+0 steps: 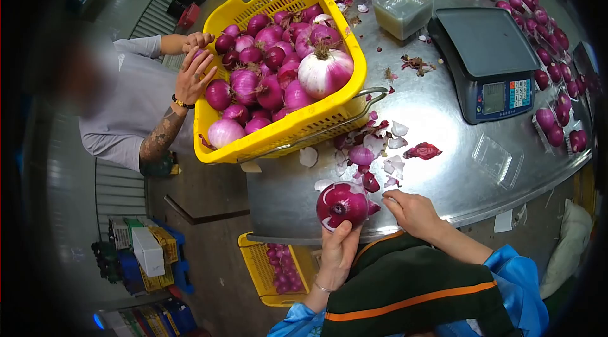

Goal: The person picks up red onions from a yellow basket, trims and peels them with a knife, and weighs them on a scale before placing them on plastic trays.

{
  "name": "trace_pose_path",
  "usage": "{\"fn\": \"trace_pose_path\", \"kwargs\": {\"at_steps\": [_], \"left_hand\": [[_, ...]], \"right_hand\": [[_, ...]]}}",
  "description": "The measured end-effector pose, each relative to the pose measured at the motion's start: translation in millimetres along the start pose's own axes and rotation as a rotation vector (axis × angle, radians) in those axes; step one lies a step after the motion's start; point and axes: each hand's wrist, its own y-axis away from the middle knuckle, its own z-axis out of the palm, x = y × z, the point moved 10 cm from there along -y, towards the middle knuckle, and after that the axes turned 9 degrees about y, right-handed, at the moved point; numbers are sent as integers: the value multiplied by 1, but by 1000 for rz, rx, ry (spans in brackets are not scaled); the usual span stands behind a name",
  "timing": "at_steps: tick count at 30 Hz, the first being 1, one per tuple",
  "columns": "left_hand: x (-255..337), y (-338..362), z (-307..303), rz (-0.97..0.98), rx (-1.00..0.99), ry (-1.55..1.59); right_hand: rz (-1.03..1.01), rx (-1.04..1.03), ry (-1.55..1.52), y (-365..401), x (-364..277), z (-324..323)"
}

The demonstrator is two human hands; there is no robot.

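Observation:
A large red onion (339, 205), partly peeled, rests in my left hand (340, 249), whose fingers wrap around it from below at the table's near edge. Just to the right is my right hand (415, 215), apart from the onion, with its fingers curled and thumb pressed in. Whatever it may hold is hidden. Beyond the onion lie loose onion skins (394, 166), a small onion piece (361, 155) and a dark red peel (423, 151) on the metal table (430, 112).
A yellow crate (285, 137) full of red onions stands at the left. A digital scale (487, 52), a clear tray (497, 159) and packed onions (550, 125) are to the right. Stacked plastic tubs (403, 11) sit farther back. Two other people's hands work nearby.

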Motion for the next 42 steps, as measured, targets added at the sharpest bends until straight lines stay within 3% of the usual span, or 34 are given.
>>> {"fn": "trace_pose_path", "kwargs": {"at_steps": [2, 4, 5, 7, 8, 10, 14, 16, 20, 22, 23, 25, 29, 32, 34, 38, 40, 42], "left_hand": [[-6, 5, 2, -48, -9, 54], [-3, 5, 12, -39, -47, 61], [0, 7, 15, -21, -70, 69], [4, 3, 18, -4, -72, 55], [7, 1, 18, 21, -57, 55], [9, -2, 21, 42, -48, 72], [9, 1, 15, 49, -33, 19], [3, 3, 16, -2, -51, 8], [-2, 12, 25, 23, -4, -134], [2, 8, 21, 55, 21, -135], [5, 4, 20, 87, 34, -133], [8, 2, 21, 103, 35, -120], [14, 5, 23, 166, -2, -188], [11, 3, 20, 143, -21, -141], [10, 1, 14, 111, -8, -125], [1, 7, 9, -15, -1, -33], [-7, 18, 15, -87, -65, 51], [-17, 11, 14, -134, -70, 137]], "right_hand": [[-32, -30, 75, 1, 2, 4], [479, -264, -152, 1, 45, -4], [472, -275, -148, 3, 40, -7], [31, 67, -226, -9, -9, -44], [25, 69, -228, -11, -17, -53], [-36, -131, -136, -13, -38, -50], [1, -154, -34, -10, -30, -38], [87, 24, -33, -8, -20, -42], [201, 27, -114, -8, 1, -41], [5, 65, -188, -8, -23, -56], [3, 68, -188, -8, -24, -62], [-32, -132, -74, -7, -30, -52], [-28, -103, -22, -7, -27, -47], [29, 32, -117, -3, -22, -46], [230, -146, -183, 2, -10, -23], [105, -119, -90, 4, 5, 2], [565, -283, -310, 12, 62, 21], [576, -283, -447, 8, 56, 15]]}}
